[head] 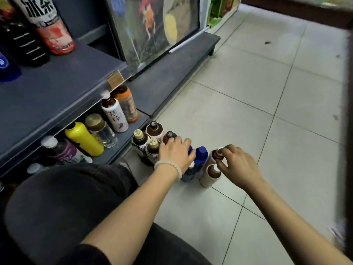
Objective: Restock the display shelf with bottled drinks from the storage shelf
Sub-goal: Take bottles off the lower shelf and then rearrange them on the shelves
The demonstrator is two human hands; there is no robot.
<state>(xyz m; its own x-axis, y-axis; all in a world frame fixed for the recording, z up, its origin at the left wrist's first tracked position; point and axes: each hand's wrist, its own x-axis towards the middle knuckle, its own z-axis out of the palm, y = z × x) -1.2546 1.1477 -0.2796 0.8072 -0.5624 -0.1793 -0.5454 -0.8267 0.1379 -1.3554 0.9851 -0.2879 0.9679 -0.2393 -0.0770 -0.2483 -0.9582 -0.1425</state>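
Several bottled drinks stand in a cluster on the floor beside the dark shelf unit (57,92). My left hand (175,152) reaches over a blue-capped bottle, its fingers curled round the top, which it mostly hides. A second blue bottle (201,155) stands free just to its right. My right hand (235,163) pinches the top of a brown drink bottle with a white cap (216,154). Another brown bottle (212,175) stands in front of it. Dark tea bottles (141,140) stand at the cluster's left.
The lower shelf holds a yellow bottle (84,138), a clear jar with a gold lid (101,131), a white tea bottle (114,115) and an orange one (128,104). Large bottles (51,25) stand on the upper shelf. My knees fill the lower left. Pale tiled floor (267,92) spreads right.
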